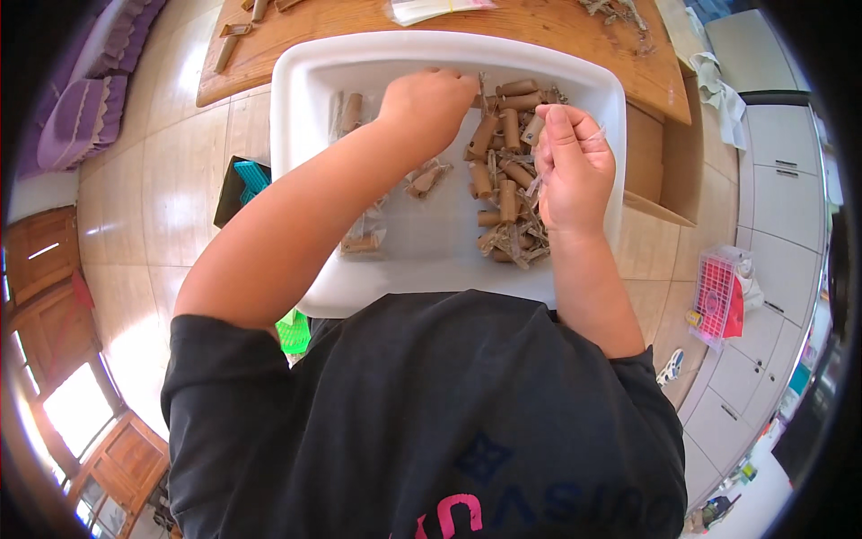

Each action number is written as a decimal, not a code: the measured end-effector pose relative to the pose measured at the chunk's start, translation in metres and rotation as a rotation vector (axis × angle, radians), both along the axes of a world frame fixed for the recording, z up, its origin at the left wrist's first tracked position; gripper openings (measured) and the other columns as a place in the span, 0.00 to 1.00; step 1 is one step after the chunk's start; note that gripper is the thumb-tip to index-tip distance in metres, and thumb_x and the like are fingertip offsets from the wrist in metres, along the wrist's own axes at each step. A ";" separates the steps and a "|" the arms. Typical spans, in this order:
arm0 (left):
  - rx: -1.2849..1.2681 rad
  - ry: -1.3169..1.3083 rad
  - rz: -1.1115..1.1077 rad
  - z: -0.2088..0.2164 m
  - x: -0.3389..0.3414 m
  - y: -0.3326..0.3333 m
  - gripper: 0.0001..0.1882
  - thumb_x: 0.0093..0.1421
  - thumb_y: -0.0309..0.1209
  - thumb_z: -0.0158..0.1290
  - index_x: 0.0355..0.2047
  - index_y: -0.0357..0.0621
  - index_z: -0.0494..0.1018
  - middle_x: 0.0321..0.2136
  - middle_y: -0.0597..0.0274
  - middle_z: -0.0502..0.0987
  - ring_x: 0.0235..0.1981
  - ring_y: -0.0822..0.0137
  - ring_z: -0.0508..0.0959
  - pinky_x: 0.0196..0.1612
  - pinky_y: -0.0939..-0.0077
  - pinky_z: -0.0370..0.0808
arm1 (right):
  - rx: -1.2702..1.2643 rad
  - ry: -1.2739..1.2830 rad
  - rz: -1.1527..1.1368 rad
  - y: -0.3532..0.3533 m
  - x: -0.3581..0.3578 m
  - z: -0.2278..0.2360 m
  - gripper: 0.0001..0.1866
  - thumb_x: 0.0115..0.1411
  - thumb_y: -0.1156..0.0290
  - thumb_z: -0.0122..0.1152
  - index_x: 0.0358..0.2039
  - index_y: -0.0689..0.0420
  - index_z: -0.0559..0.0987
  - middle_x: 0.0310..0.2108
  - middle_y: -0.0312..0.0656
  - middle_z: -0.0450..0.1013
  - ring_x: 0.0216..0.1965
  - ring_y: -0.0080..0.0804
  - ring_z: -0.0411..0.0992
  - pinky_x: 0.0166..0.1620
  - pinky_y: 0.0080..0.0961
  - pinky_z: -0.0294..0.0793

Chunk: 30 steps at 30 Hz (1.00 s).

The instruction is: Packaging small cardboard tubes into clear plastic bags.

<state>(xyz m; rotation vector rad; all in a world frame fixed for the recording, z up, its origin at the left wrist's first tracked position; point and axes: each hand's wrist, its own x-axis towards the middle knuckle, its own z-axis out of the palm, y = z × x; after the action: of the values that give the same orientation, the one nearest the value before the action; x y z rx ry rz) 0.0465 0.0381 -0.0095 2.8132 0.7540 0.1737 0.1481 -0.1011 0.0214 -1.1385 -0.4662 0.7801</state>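
Observation:
A white plastic tub [292, 81] holds many small brown cylinders [512, 130] with metal fittings, heaped on its right side among clear plastic wrappers. My left hand [426, 112] reaches over the tub's far middle, its fingers curled closed at the left edge of the heap beside a small metal chain [482, 85]. What those fingers hold is hidden by the hand. Over the heap's right side, my right hand [575, 166] pinches a thin piece of clear plastic [596, 134] between thumb and fingers. Bagged cylinders [362, 242] lie on the tub's left, and another wrapped piece [424, 182] near its middle.
Beyond the tub is a wooden table [341, 27] with clear plastic bags [435, 9] and loose wooden pieces [229, 45]. An open cardboard box [664, 171] stands at right, a dark bin [235, 193] at left. A pink-and-white basket [716, 296] sits by grey cabinets [781, 216].

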 end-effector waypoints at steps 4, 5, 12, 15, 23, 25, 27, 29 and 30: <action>-0.005 0.013 -0.008 -0.022 0.010 0.000 0.06 0.52 0.30 0.49 0.32 0.46 0.70 0.30 0.59 0.74 0.35 0.55 0.75 0.35 0.61 0.72 | 0.010 0.004 0.011 -0.002 0.002 0.000 0.08 0.58 0.68 0.56 0.32 0.61 0.75 0.17 0.27 0.62 0.16 0.11 0.54 0.17 0.08 0.51; -0.015 -0.012 0.014 -0.021 0.011 -0.002 0.07 0.52 0.31 0.49 0.32 0.47 0.71 0.30 0.59 0.75 0.34 0.55 0.75 0.35 0.61 0.72 | 0.003 -0.006 0.002 -0.003 0.003 0.000 0.08 0.58 0.68 0.56 0.32 0.60 0.75 0.17 0.27 0.62 0.16 0.11 0.54 0.17 0.08 0.51; -0.399 -0.344 0.187 0.028 -0.021 -0.012 0.13 0.51 0.30 0.56 0.39 0.44 0.73 0.29 0.57 0.76 0.28 0.63 0.75 0.33 0.71 0.72 | -0.043 -0.078 0.044 -0.004 0.005 -0.002 0.06 0.57 0.72 0.58 0.33 0.60 0.75 0.23 0.27 0.66 0.22 0.11 0.59 0.26 0.08 0.59; -0.421 -0.501 0.224 0.044 -0.040 -0.023 0.15 0.50 0.26 0.57 0.40 0.42 0.73 0.26 0.62 0.75 0.26 0.73 0.72 0.31 0.80 0.70 | -0.035 -0.115 0.082 -0.004 0.000 -0.002 0.08 0.56 0.73 0.59 0.36 0.61 0.75 0.25 0.28 0.67 0.26 0.12 0.61 0.31 0.09 0.62; -0.915 -0.626 0.283 0.053 -0.064 -0.048 0.12 0.52 0.26 0.56 0.39 0.40 0.73 0.24 0.58 0.74 0.23 0.71 0.70 0.29 0.78 0.69 | -0.009 -0.559 0.233 -0.005 -0.010 -0.006 0.14 0.52 0.73 0.62 0.40 0.61 0.75 0.24 0.32 0.68 0.23 0.15 0.62 0.28 0.12 0.64; -0.959 -0.621 0.263 0.050 -0.065 -0.052 0.12 0.53 0.26 0.56 0.39 0.40 0.73 0.24 0.58 0.75 0.23 0.72 0.70 0.30 0.78 0.69 | -0.005 -0.681 0.234 -0.004 -0.012 -0.005 0.13 0.52 0.73 0.63 0.38 0.61 0.76 0.24 0.33 0.68 0.23 0.17 0.63 0.27 0.13 0.65; -0.926 -0.676 0.184 0.046 -0.065 -0.055 0.12 0.53 0.27 0.55 0.39 0.39 0.73 0.25 0.58 0.75 0.23 0.71 0.71 0.30 0.77 0.69 | -0.020 -0.666 0.254 -0.005 -0.013 -0.006 0.10 0.52 0.73 0.62 0.35 0.61 0.76 0.22 0.34 0.68 0.23 0.18 0.64 0.27 0.15 0.66; -0.914 -0.652 0.177 0.046 -0.064 -0.058 0.12 0.53 0.27 0.55 0.39 0.39 0.73 0.25 0.58 0.75 0.23 0.70 0.71 0.30 0.77 0.69 | -0.014 -0.630 0.263 -0.008 -0.015 -0.007 0.09 0.53 0.73 0.61 0.34 0.62 0.75 0.22 0.34 0.68 0.23 0.18 0.64 0.27 0.15 0.66; -0.900 -0.627 0.170 0.046 -0.064 -0.059 0.12 0.54 0.27 0.55 0.39 0.39 0.73 0.26 0.57 0.75 0.23 0.70 0.71 0.30 0.77 0.70 | -0.008 -0.595 0.272 -0.010 -0.015 -0.007 0.08 0.53 0.73 0.61 0.33 0.62 0.75 0.21 0.33 0.68 0.23 0.19 0.64 0.27 0.15 0.66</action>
<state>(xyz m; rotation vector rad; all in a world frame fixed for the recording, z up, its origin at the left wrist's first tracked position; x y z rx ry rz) -0.0175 -0.0205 0.0370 1.7050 0.6729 0.5493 0.1330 -0.1107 0.0149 -1.3268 -1.1331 0.6646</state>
